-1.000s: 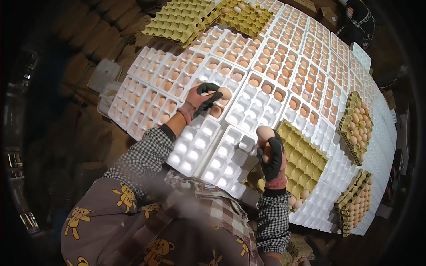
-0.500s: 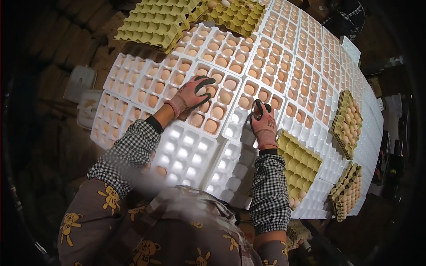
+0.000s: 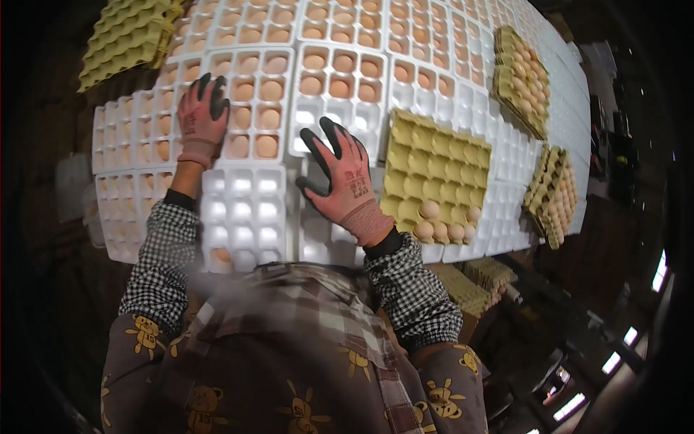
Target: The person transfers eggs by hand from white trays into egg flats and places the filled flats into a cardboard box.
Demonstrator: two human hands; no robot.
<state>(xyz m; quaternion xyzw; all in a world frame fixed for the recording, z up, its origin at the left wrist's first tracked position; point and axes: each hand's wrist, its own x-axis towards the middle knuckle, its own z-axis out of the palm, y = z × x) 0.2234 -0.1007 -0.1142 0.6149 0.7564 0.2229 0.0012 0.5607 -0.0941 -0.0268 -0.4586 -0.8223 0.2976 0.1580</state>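
1. White trays spread across the work surface, many of their cells filled with eggs.
2. Gloved left hand lies over the left edge of an egg-filled tray; whether its fingers hold anything, I cannot tell.
3. Gloved right hand has its fingers wide apart over the near end of a part-filled tray.
4. Just right, a yellow-green carton carries eggs along its near end.

The right hand has released its eggs, fingers now spread. The white tray beyond has gained a second full row.
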